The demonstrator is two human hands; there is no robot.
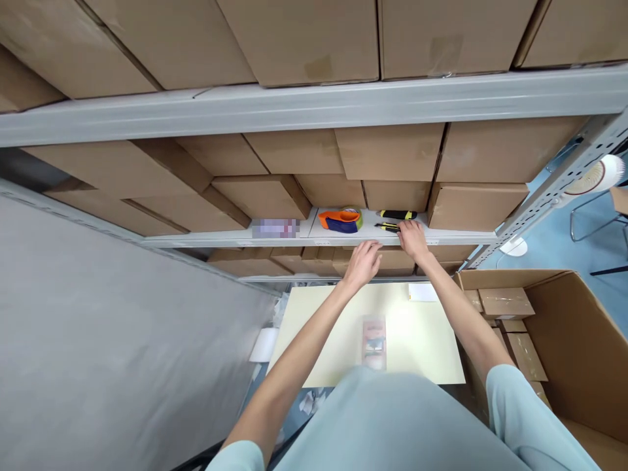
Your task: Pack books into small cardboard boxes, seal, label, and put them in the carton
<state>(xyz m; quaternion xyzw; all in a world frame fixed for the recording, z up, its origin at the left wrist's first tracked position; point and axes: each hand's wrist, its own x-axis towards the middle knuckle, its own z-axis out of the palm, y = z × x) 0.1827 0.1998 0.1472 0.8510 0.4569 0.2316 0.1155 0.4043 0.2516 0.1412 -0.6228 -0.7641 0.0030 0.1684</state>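
My right hand is at the edge of the middle shelf, its fingers closed on the near end of a small black and yellow utility knife. Just behind it lies a second, larger black and yellow utility knife. An orange and dark blue tape dispenser with a roll of tape sits on the shelf to their left. My left hand hovers in front of the shelf edge, below the dispenser, holding nothing, its fingers loosely extended.
Cardboard boxes fill the grey metal shelves. Below is a pale yellow table with a blurred pinkish package and a white item. A large open carton holding small boxes stands at right; a grey wall at left.
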